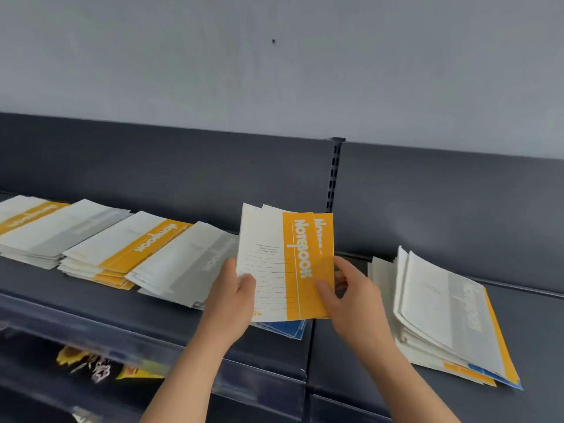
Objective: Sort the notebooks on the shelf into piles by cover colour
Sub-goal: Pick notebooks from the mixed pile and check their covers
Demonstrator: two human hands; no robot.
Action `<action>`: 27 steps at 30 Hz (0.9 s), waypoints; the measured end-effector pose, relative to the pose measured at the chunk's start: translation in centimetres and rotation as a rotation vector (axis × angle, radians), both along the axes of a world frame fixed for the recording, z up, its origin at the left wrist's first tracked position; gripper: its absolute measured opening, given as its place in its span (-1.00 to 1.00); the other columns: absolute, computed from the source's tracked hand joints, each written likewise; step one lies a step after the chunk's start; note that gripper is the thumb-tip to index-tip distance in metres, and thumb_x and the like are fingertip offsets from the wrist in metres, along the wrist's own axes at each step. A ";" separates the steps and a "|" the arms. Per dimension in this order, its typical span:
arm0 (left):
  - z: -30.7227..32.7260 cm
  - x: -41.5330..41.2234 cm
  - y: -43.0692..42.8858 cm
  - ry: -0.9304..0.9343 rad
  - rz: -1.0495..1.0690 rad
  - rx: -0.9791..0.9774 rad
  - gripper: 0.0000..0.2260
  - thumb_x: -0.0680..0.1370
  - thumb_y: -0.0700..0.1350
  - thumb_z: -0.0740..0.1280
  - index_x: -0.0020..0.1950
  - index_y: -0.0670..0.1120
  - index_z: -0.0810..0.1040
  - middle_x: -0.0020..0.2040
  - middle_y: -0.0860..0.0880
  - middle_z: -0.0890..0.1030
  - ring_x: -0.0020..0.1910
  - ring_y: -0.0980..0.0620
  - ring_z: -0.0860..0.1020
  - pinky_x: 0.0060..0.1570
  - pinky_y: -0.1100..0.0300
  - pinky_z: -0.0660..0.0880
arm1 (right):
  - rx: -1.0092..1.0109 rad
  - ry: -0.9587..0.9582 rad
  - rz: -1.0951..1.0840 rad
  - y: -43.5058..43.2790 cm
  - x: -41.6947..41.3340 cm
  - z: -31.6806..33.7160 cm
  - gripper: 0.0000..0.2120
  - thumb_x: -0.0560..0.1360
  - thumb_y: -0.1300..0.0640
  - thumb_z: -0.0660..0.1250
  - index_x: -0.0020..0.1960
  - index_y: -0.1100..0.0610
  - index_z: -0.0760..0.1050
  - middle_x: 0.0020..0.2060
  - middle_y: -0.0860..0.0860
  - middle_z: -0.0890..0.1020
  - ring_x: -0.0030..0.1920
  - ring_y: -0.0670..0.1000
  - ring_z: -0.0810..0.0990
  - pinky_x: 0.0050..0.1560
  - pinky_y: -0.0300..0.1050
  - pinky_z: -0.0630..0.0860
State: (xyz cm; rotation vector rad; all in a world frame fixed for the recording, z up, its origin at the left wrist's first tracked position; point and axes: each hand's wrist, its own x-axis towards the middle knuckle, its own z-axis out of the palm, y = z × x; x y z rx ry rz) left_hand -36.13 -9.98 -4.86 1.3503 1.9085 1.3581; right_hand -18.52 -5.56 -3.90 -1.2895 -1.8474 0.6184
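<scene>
Notebooks with white-and-orange paper covers (287, 264) stand nearly upright between the two hands, lifted above the dark grey metal shelf (171, 312). At least two are held together, fanned a little, the rear one showing past the top and right edge of the front one. Their long axis runs up and down with a slight lean to the right; the orange band lies along the right side and the white word "Notebook" reads downward along it. The left hand (233, 296) pinches the lower left edge of the white part, thumb on the front cover. The right hand (351, 296) grips the lower right edge at the orange band — thumb in front, fingers behind.

Just under the held notebooks a blue-covered notebook (288, 328) lies flat on the shelf, mostly hidden. To the left four piles lie side by side, long axes slanting away toward the upper right: a grey-banded pile (186, 264) nearest, then an orange-banded pile (122, 248), another grey-banded pile (58, 230), and an orange-banded pile at the far left edge (21, 212). To the right, apart from the hands, sits a loose mixed stack (445, 315) — grey-banded cover on top, orange and blue edges beneath.
</scene>
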 end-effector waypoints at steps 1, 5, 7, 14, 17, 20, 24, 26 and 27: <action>0.1 -1.5 -0.2 0.011 0.007 -0.014 -0.82 0.65 -0.13 0.06 0.25 0.00 0.30 0.30 0.07 0.47 0.08 0.14 0.44 -0.41 0.44 0.43 | 0.000 0.000 0.005 0.1 -1.6 0.0 -0.69 0.53 0.01 0.29 0.27 -0.06 0.41 -0.18 -0.23 0.52 -0.20 -0.17 0.53 -0.19 -0.31 0.48; 1.1 -8.4 -1.0 0.042 0.023 -0.063 -0.80 0.65 -0.16 0.04 0.27 -0.02 0.28 0.30 0.07 0.44 0.13 0.12 0.43 -0.37 0.43 0.41 | -0.027 -0.002 0.004 0.2 -8.7 0.1 -0.67 0.53 -0.05 0.27 0.29 -0.11 0.39 -0.15 -0.20 0.55 -0.23 -0.16 0.53 -0.25 -0.28 0.44; 1.5 -12.1 -1.4 0.045 0.022 -0.056 -0.75 0.64 -0.19 0.04 0.29 -0.01 0.31 0.29 0.09 0.46 0.22 0.07 0.45 -0.29 0.44 0.41 | -0.030 0.003 0.027 0.2 -12.4 0.3 -0.65 0.54 -0.04 0.26 0.31 -0.10 0.37 -0.15 -0.20 0.54 -0.24 -0.14 0.51 -0.24 -0.25 0.42; 1.9 -23.5 -2.0 0.217 0.053 -0.054 -0.77 0.64 -0.18 0.09 0.22 0.02 0.43 0.24 0.04 0.53 0.12 0.10 0.49 -0.27 0.43 0.43 | -0.132 -0.007 0.049 0.6 -24.0 -0.1 -0.54 0.55 -0.06 0.25 0.41 0.01 0.30 -0.04 -0.15 0.50 -0.09 -0.10 0.52 -0.07 -0.19 0.51; 2.0 -27.6 -1.0 0.348 0.123 -0.073 -0.75 0.64 -0.15 0.12 0.27 -0.03 0.46 0.26 0.02 0.53 0.11 0.11 0.50 -0.33 0.47 0.34 | -0.133 -0.018 0.050 1.0 -27.8 -0.4 -0.55 0.54 -0.07 0.25 0.39 0.01 0.33 -0.07 -0.16 0.51 -0.12 -0.11 0.53 -0.15 -0.23 0.47; 2.0 -30.6 0.1 0.441 0.152 -0.070 -0.74 0.64 -0.13 0.14 0.30 -0.01 0.47 0.26 0.01 0.53 0.18 0.03 0.52 -0.28 0.48 0.34 | -0.141 -0.046 0.051 1.6 -30.8 -0.6 -0.62 0.54 -0.07 0.25 0.33 0.01 0.39 -0.08 -0.16 0.52 -0.13 -0.10 0.52 -0.14 -0.23 0.44; 1.2 -32.8 1.1 0.505 0.183 -0.117 -0.75 0.63 -0.11 0.16 0.29 -0.03 0.47 0.22 -0.02 0.54 0.15 0.02 0.52 -0.08 0.29 0.43 | -0.183 -0.146 0.045 2.3 -33.2 -1.1 -0.82 0.54 -0.02 0.24 0.04 0.06 0.48 -0.18 -0.09 0.56 -0.19 -0.04 0.56 -0.13 -0.12 0.54; 0.7 -33.5 1.3 0.534 0.203 -0.164 -0.74 0.63 -0.10 0.16 0.31 -0.06 0.45 0.21 -0.05 0.52 0.15 0.01 0.50 -0.01 0.24 0.45 | -0.169 -0.232 0.043 2.6 -33.9 -1.6 -0.85 0.53 0.00 0.23 -0.10 0.06 0.47 -0.27 -0.05 0.55 -0.26 -0.04 0.53 -0.14 -0.09 0.53; 0.5 -33.8 1.4 0.547 0.209 -0.192 -0.72 0.64 -0.09 0.16 0.34 -0.08 0.42 0.23 -0.06 0.50 0.18 -0.01 0.49 0.03 0.22 0.45 | -0.151 -0.288 0.041 2.7 -34.1 -1.9 -0.84 0.54 0.01 0.21 -0.16 0.05 0.44 -0.31 -0.05 0.52 -0.29 -0.04 0.51 -0.15 -0.11 0.51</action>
